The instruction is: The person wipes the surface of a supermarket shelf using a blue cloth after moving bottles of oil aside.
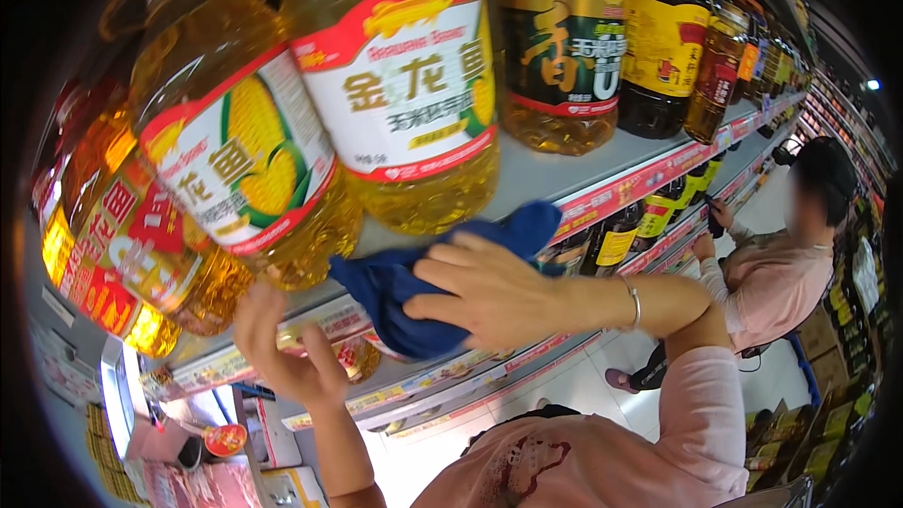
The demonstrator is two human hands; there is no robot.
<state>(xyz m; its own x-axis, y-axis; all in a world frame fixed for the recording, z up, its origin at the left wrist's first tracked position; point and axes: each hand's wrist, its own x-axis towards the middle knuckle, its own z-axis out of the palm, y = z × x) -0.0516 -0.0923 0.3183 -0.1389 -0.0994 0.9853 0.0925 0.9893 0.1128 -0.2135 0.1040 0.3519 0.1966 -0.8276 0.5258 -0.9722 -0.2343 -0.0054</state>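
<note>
My right hand [487,289] grips a crumpled dark blue cloth [416,310] against the front edge of a grey metal shelf [536,169], just below a large plastic bottle of corn oil [409,92]. Left of it, a second corn oil bottle [247,148] leans in the fisheye view. My left hand [289,346], blurred by motion, holds nothing; its fingers are apart close to that bottle's base. Whether it touches the bottle or the shelf edge, I cannot tell.
More oil bottles line the shelf: an amber one [155,240] at left, a dark-labelled one [564,49] and a yellow-labelled one [663,42] at right. Pink price strips [635,183] run along the edge. A person [776,268] stands in the aisle at right, hands near the lower shelves.
</note>
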